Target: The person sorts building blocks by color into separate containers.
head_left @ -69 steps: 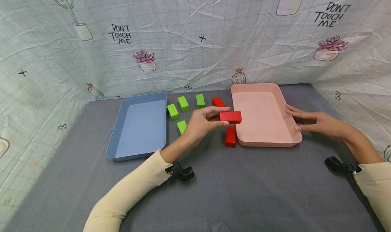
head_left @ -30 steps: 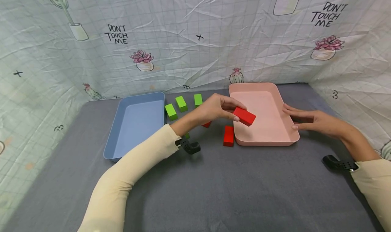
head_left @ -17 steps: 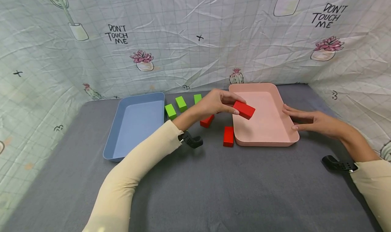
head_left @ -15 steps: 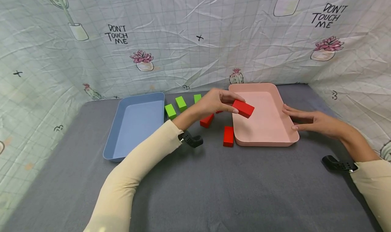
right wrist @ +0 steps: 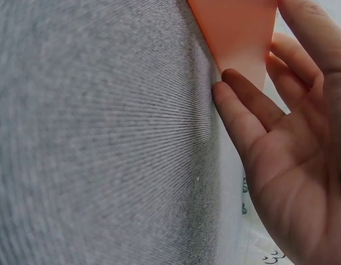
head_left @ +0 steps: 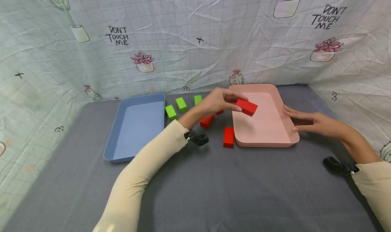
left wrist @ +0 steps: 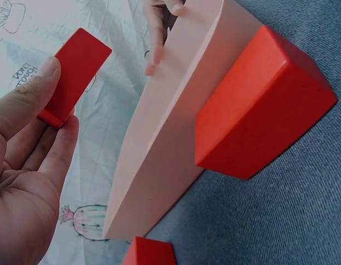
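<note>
A red block [head_left: 246, 107], pinched askew in the left hand [head_left: 220, 101], hangs over the shallow pink tray [head_left: 268, 125] near the back edge of the worktop [head_left: 213, 188].

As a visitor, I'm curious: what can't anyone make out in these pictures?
Head view: far red block, mostly hidden by the left hand.
Head view: rightmost green block, partly behind that hand.
Left wrist view: bottommost red block, cut by the bottom edge.
Right wrist view: pink tray, cut by the top edge.

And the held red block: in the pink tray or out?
Out: the left hand pinches the red block in the air above the pink tray.
</note>
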Demonstrator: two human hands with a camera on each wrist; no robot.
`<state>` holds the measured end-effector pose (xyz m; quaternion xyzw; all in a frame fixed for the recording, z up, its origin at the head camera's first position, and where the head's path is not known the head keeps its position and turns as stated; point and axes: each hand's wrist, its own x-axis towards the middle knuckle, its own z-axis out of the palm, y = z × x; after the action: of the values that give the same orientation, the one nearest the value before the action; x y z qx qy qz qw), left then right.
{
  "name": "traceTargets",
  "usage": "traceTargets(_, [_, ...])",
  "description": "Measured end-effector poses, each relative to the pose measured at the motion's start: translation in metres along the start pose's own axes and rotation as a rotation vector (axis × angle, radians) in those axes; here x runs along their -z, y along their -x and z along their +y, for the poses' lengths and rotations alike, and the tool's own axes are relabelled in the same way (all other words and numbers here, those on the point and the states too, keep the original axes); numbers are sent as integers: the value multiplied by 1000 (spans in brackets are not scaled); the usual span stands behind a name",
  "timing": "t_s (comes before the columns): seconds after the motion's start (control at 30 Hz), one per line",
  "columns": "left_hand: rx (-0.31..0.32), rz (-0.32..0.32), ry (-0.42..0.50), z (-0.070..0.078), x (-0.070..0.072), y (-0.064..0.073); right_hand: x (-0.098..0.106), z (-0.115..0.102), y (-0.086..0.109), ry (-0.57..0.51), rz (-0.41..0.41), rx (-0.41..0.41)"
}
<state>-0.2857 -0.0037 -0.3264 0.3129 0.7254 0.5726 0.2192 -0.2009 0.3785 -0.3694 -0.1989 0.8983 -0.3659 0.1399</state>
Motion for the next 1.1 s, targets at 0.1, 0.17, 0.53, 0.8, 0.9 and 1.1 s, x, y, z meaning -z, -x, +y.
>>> traceTargets(0.1, [-3,-4,7,-1,-2,-3,0,0,0,-1,0,6])
traceTargets(0.17, [-10,-5,12,-2,-2,-4,0,1,0,-2,-3,5])
traceTargets(0.53, [-33,-21,60,-4,-5,-8,-1,0,1,-14,-10,69])
traceTargets(0.8, [-21,-19,81,-4,-7,-11,-2,-3,2,4,-2,13])
traceTargets(0.9, [-23,-18,67,-4,-7,-12,-3,-4,3,9,-4,1])
traceTargets(1.1, [-22,-17,42,-6,-7,-15,-3,-5,4,11,1,14])
